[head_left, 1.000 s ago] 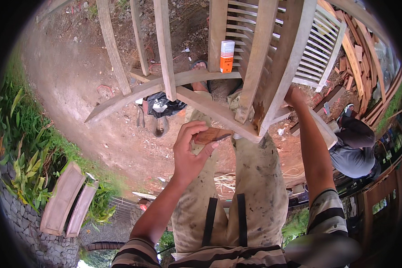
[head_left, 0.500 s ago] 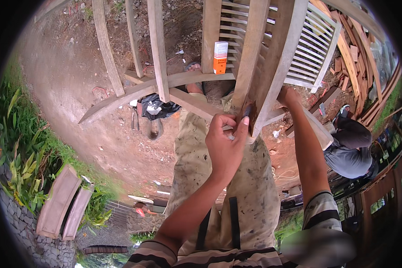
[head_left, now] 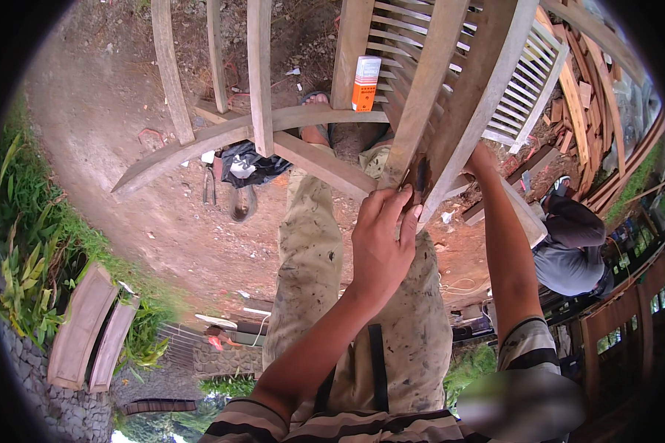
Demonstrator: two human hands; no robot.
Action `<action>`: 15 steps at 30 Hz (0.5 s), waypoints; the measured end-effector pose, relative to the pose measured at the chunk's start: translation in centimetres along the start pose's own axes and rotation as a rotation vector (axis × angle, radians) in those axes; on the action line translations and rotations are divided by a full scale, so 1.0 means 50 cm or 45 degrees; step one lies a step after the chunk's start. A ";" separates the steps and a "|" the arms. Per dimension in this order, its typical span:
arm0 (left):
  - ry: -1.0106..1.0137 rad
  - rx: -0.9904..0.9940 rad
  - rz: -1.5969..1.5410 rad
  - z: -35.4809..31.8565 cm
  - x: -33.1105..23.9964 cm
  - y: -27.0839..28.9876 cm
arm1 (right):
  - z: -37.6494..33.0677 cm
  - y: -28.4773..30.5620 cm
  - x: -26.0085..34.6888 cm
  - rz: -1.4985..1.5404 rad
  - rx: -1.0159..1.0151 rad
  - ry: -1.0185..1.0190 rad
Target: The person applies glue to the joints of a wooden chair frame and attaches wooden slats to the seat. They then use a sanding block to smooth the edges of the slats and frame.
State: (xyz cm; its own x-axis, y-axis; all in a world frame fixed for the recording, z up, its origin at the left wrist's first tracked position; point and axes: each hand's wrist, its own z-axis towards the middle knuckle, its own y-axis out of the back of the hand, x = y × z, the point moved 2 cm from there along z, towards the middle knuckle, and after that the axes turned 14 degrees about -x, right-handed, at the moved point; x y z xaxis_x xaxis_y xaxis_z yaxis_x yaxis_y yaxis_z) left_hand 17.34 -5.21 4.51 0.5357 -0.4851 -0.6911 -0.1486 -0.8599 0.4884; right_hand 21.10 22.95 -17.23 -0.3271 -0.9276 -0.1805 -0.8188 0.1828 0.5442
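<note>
A bare wooden slatted chair frame (head_left: 451, 88) stands tilted in front of my legs. My left hand (head_left: 380, 240) reaches up to the lower end of one of its rails, fingers pinched around a small brown piece that they mostly hide, pressed beside a dark patch (head_left: 420, 176) on the wood. My right hand (head_left: 482, 156) grips the frame's right edge from behind, only its fingers and wrist showing. An orange and white bottle (head_left: 366, 83) stands upright on a curved rail (head_left: 273, 122) just left of the slats.
A black bag (head_left: 244, 164) and hand tools (head_left: 208, 184) lie on the dirt ground. Another person (head_left: 569, 251) crouches at right beside stacked timber (head_left: 591, 96). A white slatted panel (head_left: 528, 96) leans behind the frame. Curved wooden boards (head_left: 89, 325) lie by the grass at left.
My left hand has risen from waist height, carrying the brown piece, to the lower end of the rail. My right hand kept its hold on the frame.
</note>
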 end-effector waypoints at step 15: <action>0.137 0.194 -0.191 0.098 0.061 -0.003 | 0.009 -0.022 -0.019 0.080 -0.055 0.033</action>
State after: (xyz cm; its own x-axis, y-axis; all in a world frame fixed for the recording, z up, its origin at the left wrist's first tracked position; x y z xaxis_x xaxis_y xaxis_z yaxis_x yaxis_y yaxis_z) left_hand 14.92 -7.33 -0.30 0.6454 -0.3377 -0.6852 -0.1802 -0.9389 0.2931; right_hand 22.11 23.80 -18.05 -0.3640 -0.9231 -0.1239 -0.7758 0.2269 0.5888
